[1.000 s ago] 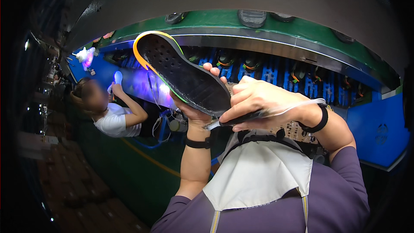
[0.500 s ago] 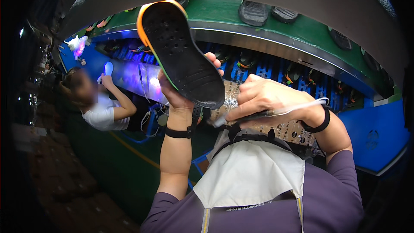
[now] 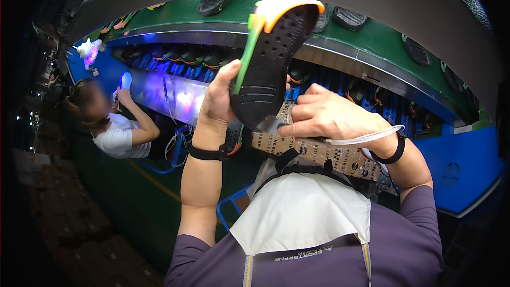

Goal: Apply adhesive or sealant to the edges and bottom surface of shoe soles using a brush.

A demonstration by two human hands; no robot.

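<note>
Before the green surface [image 3: 383, 27], the left hand [image 3: 218, 98] grips a shoe sole [image 3: 264, 82], now swung rightward, its lower end seemingly meeting the brush [image 3: 270, 124] pinched in the right hand [image 3: 336, 115].

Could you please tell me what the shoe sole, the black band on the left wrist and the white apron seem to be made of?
Shoe sole: probably rubber or foam; matte black underside with moulded holes and grooves. Black band: dull finish and snug fit, perhaps woven or rubbery. White apron: likely matte fabric, judging by soft folds.
</note>
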